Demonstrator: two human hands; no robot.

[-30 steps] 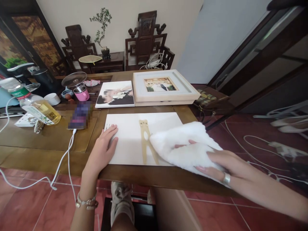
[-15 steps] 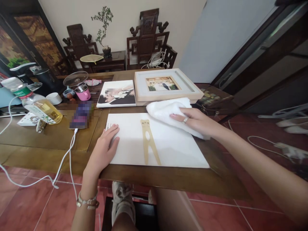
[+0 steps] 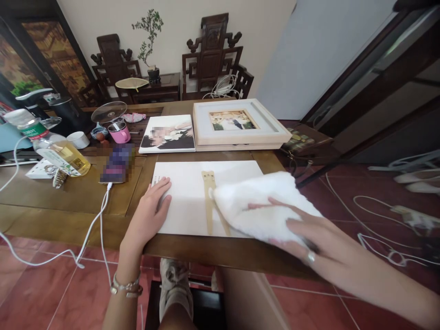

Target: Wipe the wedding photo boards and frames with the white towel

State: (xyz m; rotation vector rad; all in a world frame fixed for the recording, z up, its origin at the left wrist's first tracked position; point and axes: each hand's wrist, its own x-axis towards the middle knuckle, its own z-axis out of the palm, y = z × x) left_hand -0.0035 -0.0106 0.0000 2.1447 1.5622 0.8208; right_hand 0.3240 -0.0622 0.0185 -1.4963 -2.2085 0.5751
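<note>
Presses the left hand [image 3: 147, 215] flat on the left end of a smooth, thin white board [image 3: 182, 192], with the fingers close side by side and the thumb apart. Clamps the right hand [image 3: 326, 236] on a fluffy white cloth [image 3: 257, 199], bunching its thick, soft pile between fingers and thumb over the board's right end. Wears one shiny, silvery ring [image 3: 311, 257] on the right hand.

Lays the board as a flat rectangle on a brown wooden table [image 3: 75, 199], close to the near edge, with its long axis running left to right. Seen near the board's middle: one tan piece [image 3: 208, 208], shaped like an eared animal head above two spreading legs. Points that head toward the table's far side and the legs toward the near edge. Tapers the cloth to a rounded tip at the tan piece, partly covering its right leg.

Counted beyond the board: one white-edged photo panel [image 3: 168, 135], one deep pale-wood frame [image 3: 237, 142] just beside it, one pink mug [image 3: 121, 134], one clear plastic bottle [image 3: 65, 153] of yellow liquid and, farther back, two carved dark-wood chairs [image 3: 213, 62].
</note>
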